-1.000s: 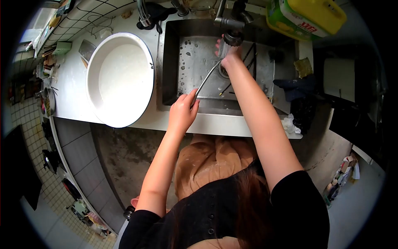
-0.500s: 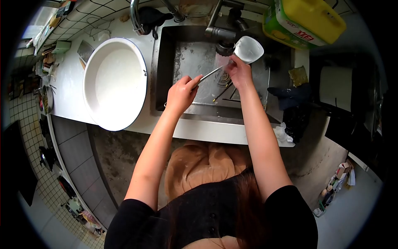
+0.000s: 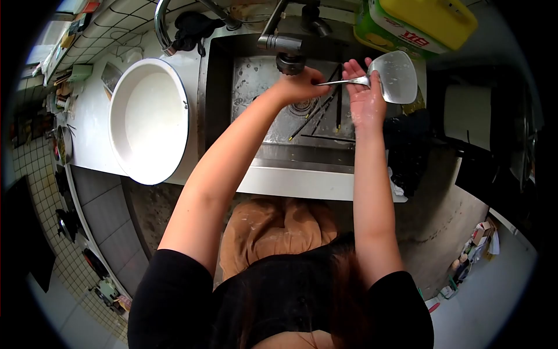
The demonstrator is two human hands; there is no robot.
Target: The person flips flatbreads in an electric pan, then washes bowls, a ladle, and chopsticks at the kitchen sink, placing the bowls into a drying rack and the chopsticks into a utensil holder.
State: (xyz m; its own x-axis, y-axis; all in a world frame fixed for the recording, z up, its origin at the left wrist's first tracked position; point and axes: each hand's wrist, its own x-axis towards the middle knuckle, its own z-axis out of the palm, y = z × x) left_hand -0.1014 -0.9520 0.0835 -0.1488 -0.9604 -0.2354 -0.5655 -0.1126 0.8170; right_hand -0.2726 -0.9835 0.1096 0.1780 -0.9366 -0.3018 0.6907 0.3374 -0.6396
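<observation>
A large serving spoon with a pale, rounded-square bowl and a thin metal handle lies level over the right side of the sink. My left hand, partly under the tap head, is closed around the handle's end. Palm up, my right hand supports the spoon's neck, its thumb hooked over it and its other fingers stretched out. Both hands look wet. Below them, several dark chopsticks with yellow tips lie on the sink floor near the drain.
A white basin with a blue rim stands on the counter to the left. The tap reaches over the sink. A yellow-and-green detergent jug stands at the back right. Dark cloth or plastic hangs beside the sink's right edge.
The spoon has shifted right and now lies nearly level. My left hand has moved up and right, to the tap. My right hand has moved right and turned palm up. The camera view has shifted slightly.
</observation>
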